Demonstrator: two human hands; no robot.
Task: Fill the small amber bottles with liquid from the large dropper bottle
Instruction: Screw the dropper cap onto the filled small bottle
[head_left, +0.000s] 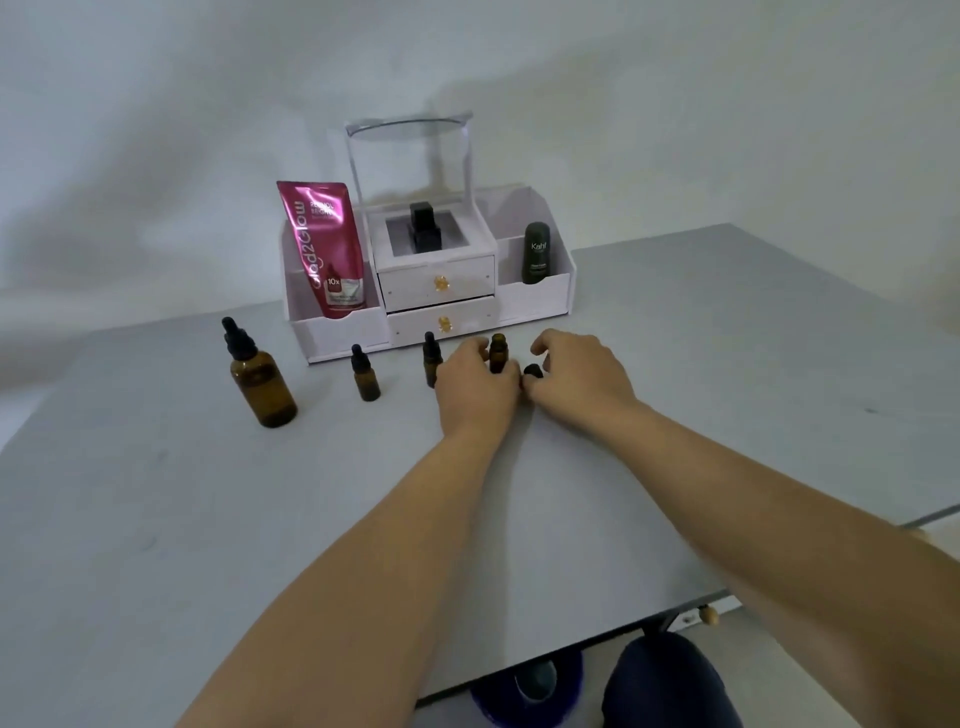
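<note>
The large amber dropper bottle (262, 382) stands capped at the left of the table. Two small amber bottles with black dropper caps stand to its right, one (365, 375) on its own and one (430, 359) just left of my left hand. My left hand (477, 387) grips a third small amber bottle (497, 352), which stands upright with its neck uncapped. My right hand (576, 371) pinches its black dropper cap (533, 372) just right of that bottle, low over the table.
A white cosmetic organiser (431, 291) with two drawers stands behind the bottles, holding a pink tube (324, 249), a black bottle (426, 228) and a dark roll-on (536, 253). The grey table (208, 519) ends near my knees at the lower right.
</note>
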